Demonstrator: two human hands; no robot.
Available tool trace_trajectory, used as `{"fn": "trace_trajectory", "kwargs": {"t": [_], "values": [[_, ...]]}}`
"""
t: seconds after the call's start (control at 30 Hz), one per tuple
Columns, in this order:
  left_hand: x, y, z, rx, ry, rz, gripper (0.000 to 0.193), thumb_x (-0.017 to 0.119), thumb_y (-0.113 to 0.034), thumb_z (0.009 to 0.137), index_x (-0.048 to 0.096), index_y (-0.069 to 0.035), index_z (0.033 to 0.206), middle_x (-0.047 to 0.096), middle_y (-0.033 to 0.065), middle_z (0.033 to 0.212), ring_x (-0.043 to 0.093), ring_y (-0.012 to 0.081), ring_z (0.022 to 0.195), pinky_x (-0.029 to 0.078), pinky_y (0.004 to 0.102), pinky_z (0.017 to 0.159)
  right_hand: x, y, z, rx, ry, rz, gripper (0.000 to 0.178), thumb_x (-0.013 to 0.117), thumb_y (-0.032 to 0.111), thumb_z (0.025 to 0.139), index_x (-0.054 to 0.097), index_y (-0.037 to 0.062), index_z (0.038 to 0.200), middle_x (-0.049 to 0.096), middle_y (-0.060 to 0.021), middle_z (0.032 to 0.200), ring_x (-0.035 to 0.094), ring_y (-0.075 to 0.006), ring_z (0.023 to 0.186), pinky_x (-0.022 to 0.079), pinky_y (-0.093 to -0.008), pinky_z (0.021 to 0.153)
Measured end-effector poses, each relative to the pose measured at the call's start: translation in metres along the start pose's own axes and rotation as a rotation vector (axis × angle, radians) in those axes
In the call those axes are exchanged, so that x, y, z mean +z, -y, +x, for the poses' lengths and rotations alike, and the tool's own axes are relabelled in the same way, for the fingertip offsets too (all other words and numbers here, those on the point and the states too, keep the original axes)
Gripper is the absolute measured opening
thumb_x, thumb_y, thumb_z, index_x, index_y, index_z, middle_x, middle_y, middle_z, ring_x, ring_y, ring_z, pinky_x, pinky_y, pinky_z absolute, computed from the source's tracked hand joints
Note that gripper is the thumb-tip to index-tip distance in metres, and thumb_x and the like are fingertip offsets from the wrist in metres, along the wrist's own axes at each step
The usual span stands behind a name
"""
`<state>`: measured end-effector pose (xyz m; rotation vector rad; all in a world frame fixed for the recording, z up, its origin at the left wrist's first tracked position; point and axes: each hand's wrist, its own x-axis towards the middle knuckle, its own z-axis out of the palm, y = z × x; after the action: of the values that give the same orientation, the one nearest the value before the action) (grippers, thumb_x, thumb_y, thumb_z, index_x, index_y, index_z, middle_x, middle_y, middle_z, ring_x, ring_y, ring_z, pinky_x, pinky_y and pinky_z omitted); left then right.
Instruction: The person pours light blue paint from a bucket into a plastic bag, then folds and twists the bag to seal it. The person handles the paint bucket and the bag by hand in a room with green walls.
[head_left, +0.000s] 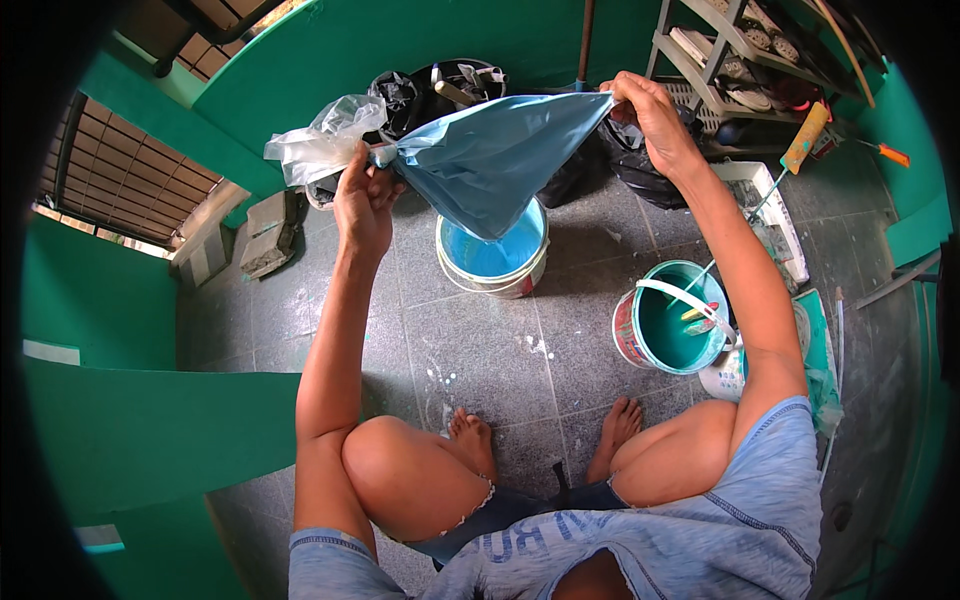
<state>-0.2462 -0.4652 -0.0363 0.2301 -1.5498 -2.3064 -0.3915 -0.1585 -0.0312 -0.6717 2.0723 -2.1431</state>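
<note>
A plastic bag [490, 155] with light blue paint inside is stretched between my two hands, sagging in the middle. My left hand [363, 205] is closed around its gathered neck, where a loose clear end [330, 140] fans out to the left. With my right hand [655, 120] I pinch the bag's far corner, higher up and to the right. Below the bag stands a white bucket [515, 286] with blue paint showing inside. The bag hangs over the bucket's far side and hides part of its rim.
To the right, a bucket [630, 330] of green paint holds brushes. A paint roller [805, 138] leans near a white tray [790, 225]. Black bags [650, 170] and a shoe rack [735, 60] stand behind. Concrete blocks [270, 235] lie at left; paint spots mark the tiled floor [480, 345].
</note>
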Motion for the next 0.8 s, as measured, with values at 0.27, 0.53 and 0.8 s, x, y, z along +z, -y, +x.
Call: {"fn": "trace_trajectory", "kwargs": {"t": [0.27,0.53,0.8], "values": [[0.0012,-0.0013,-0.0018,0.022,0.015,0.004,0.033,0.045,-0.037,0.093,0.058,-0.007,0.090,0.028,-0.0068,0.050,0.027,0.0054,0.046,0.034,0.0253,0.060,0.0042,0.0031,-0.0007,-0.022,-0.057,0.062,0.019,0.051,0.023,0.079,0.058,0.0090,0.068,0.053,0.0049,0.067,0.044,-0.0049,0.066,0.035,-0.0212,0.065],[0.0019,-0.0031,-0.0024,0.022,0.013,-0.016,0.032,0.045,-0.036,0.093,0.058,-0.007,0.089,0.028,-0.0068,0.050,0.028,0.0054,0.046,0.035,0.0252,0.061,0.0029,0.0036,0.0009,-0.014,-0.034,0.048,0.022,0.050,0.024,0.082,0.055,0.0101,0.066,0.055,0.0043,0.073,0.045,-0.0046,0.068,0.037,-0.0211,0.067],[0.0024,-0.0036,-0.0023,0.025,0.015,-0.015,0.032,0.045,-0.036,0.093,0.058,-0.007,0.087,0.029,-0.0072,0.050,0.028,0.0051,0.046,0.035,0.0252,0.061,0.0043,0.0044,0.0018,-0.015,-0.050,0.047,0.021,0.050,0.023,0.081,0.055,0.0093,0.066,0.056,0.0034,0.074,0.046,-0.0049,0.069,0.037,-0.0214,0.069]]}}
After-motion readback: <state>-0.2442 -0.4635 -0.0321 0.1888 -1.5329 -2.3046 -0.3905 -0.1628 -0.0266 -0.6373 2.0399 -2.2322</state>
